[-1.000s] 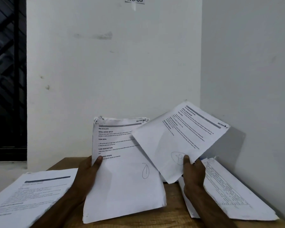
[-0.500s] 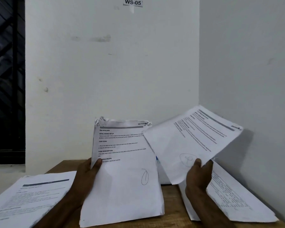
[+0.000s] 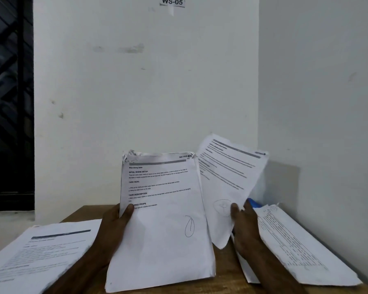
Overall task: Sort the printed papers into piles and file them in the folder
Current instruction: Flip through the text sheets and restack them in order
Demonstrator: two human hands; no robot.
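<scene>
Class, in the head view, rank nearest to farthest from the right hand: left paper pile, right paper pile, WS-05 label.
1. Right paper pile, beside the right hand.
2. Left paper pile, far left.
3. WS-05 label, high above.

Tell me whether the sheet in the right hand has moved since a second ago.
Yes. The sheet has tilted more upright, its far corner swinging left toward the wall corner.

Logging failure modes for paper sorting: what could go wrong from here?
The right hand pinches the single sheet only at its lower edge; it bends and could slip or crease.
The stack in the left hand has ragged top corners, which may snag or tear.
The left pile seems to overhang the table; it might slide off.
</scene>
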